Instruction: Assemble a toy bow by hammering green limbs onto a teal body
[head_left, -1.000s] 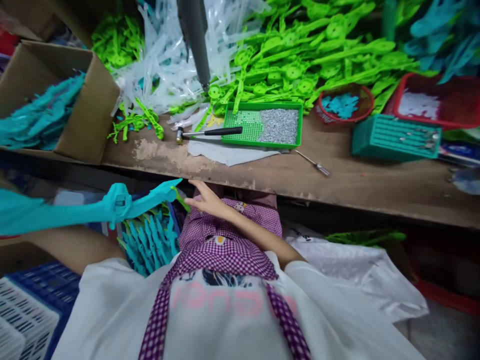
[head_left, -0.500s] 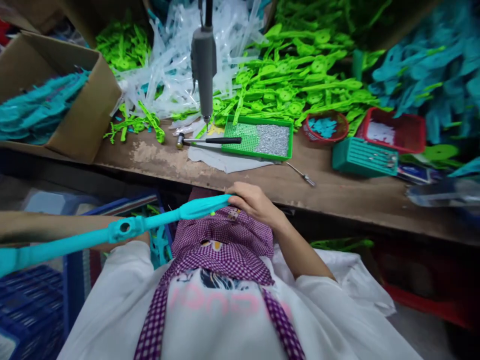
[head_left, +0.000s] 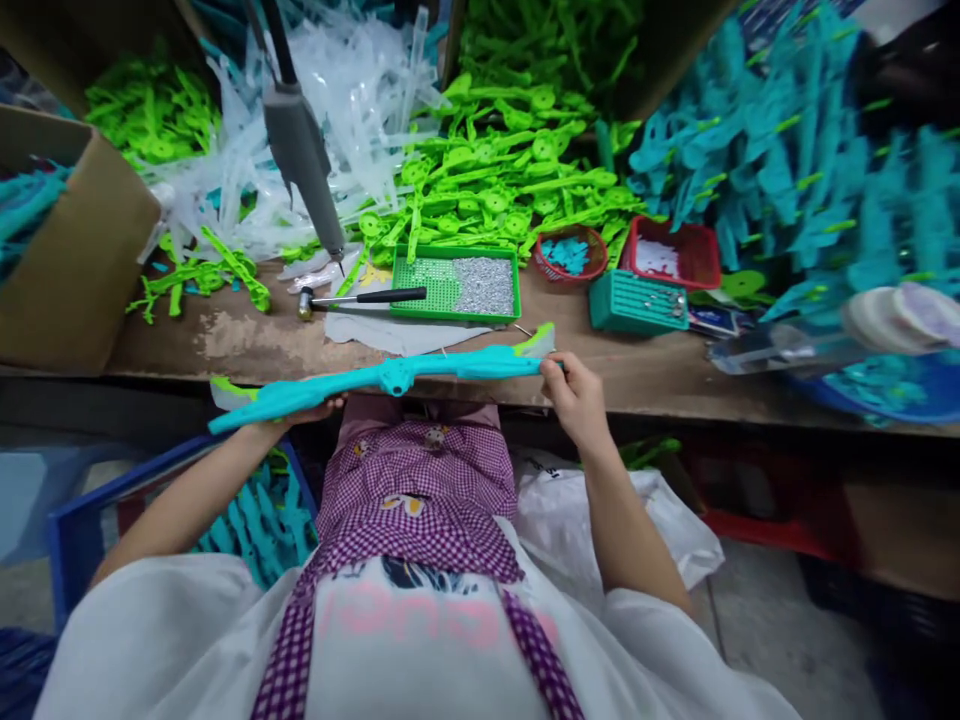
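A blue part [head_left: 397, 376] is held on the near side of the tray [head_left: 435, 276], its right end pinched by the right hand [head_left: 576, 398]. The left hand [head_left: 315, 410] is placed beneath its left half; that grip cannot be told. Lime tips [head_left: 550, 338] at both ends seem already fitted; left of the tray, the driver [head_left: 306, 165] hangs untouched. What is left cannot be told.

One held turquoise plastic piece [head_left: 352, 381], one black-handled hammer [head_left: 390, 295], one electric screwdriver [head_left: 304, 165], one green tray [head_left: 424, 287], one teal basket [head_left: 626, 308], and two red baskets [head_left: 696, 252] on the tabletop [head_left: 232, 345].
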